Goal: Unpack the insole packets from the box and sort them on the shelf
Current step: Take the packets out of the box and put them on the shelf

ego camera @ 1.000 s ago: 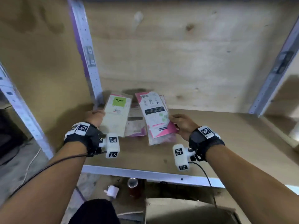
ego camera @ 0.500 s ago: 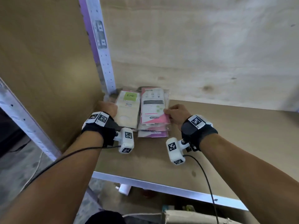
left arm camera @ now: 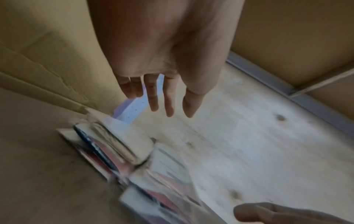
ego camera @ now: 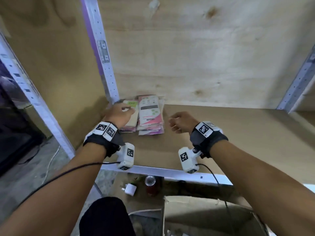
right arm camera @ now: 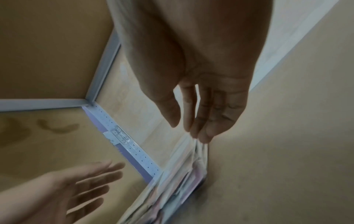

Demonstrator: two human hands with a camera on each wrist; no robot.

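Two low stacks of insole packets lie side by side in the back left corner of the shelf (ego camera: 221, 133). The left stack is topped by a cream packet with a green label (ego camera: 132, 106), the right by a pink-and-white packet (ego camera: 150, 111). My left hand (ego camera: 119, 114) hovers over the near part of the left stack; in the left wrist view its fingers (left arm camera: 153, 98) are straight and hold nothing above the packets (left arm camera: 118, 153). My right hand (ego camera: 177, 122) hangs to the right of the stacks, loosely curled and holding nothing. The right wrist view shows it (right arm camera: 191, 130) just clear of the packets (right arm camera: 172, 189).
A perforated metal upright (ego camera: 102, 53) stands at the corner behind the stacks, with plywood walls at the left and back. The shelf's metal front rail (ego camera: 162, 172) runs below my wrists. Below it are an open cardboard box (ego camera: 204, 217), a can (ego camera: 150, 181) and a white plug (ego camera: 130, 189).
Both hands have let go of the packets, which now lie flat on the two stacks. The right hand has pulled away to the right; the left has lifted and drawn back slightly.
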